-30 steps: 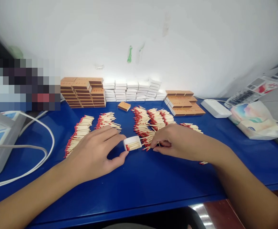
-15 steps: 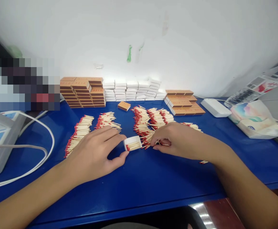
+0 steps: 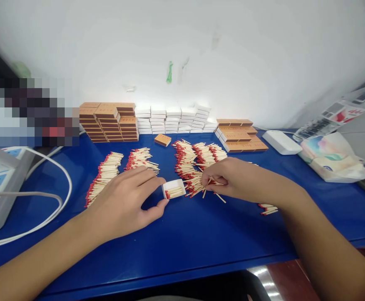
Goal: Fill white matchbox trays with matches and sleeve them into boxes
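A small white matchbox tray [image 3: 176, 184] stands on the blue tabletop, its open side toward me, with several red-headed matches [image 3: 175, 192] lying along its bottom. My left hand [image 3: 127, 205] grips the tray's left end between thumb and fingers. At the near edge of a large heap of matches [image 3: 185, 159], my right hand [image 3: 235, 179] is pinched on a few matches; its fingertips partly hide them. Below those fingers one match [image 3: 220, 197] sticks out toward me, apart from the heap.
Orange matchboxes [image 3: 107, 123] are stacked at the back left, white trays [image 3: 172, 119] in the middle, more matchboxes [image 3: 241, 136] to the right. One matchbox [image 3: 162, 140] lies alone. A power strip [image 3: 0, 184] with cables is at left, a tissue pack [image 3: 333, 159] at right.
My right hand has shifted slightly up and right at the heap's near edge, and loose matches now show under its fingers. The left hand and tray have stayed put.
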A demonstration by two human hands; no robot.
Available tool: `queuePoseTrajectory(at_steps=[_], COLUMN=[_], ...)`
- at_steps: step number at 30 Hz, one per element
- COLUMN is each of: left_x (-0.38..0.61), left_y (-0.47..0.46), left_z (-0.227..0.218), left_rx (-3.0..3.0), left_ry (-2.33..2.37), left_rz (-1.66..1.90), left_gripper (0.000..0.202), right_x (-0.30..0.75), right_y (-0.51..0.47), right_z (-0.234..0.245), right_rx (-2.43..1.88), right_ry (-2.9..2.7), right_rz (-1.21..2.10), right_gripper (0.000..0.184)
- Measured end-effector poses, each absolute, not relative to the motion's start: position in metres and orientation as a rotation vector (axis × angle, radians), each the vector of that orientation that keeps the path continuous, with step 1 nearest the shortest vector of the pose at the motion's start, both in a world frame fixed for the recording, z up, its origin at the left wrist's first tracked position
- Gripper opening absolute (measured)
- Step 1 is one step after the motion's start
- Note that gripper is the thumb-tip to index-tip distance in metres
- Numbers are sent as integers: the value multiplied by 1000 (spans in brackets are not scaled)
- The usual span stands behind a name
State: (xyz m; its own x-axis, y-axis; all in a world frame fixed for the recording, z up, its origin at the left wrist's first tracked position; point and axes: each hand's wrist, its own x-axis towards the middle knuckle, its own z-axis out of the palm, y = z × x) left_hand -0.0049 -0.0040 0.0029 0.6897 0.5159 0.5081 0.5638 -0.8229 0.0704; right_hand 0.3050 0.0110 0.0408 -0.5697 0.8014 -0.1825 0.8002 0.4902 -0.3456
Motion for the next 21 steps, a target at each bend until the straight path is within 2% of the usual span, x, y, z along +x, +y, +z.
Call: queuePoseTrajectory(at_steps=[21], left_x=[-5], left_y=[-6], left_z=[4], left_rx=[-2810], left_ry=[-899], left_rz=[-770], left_gripper=[19], right_x=[305], right_y=[7], right_z=[47], right_rx=[-1429], right_ry=[-2675], right_rz=[677], right_gripper=[10])
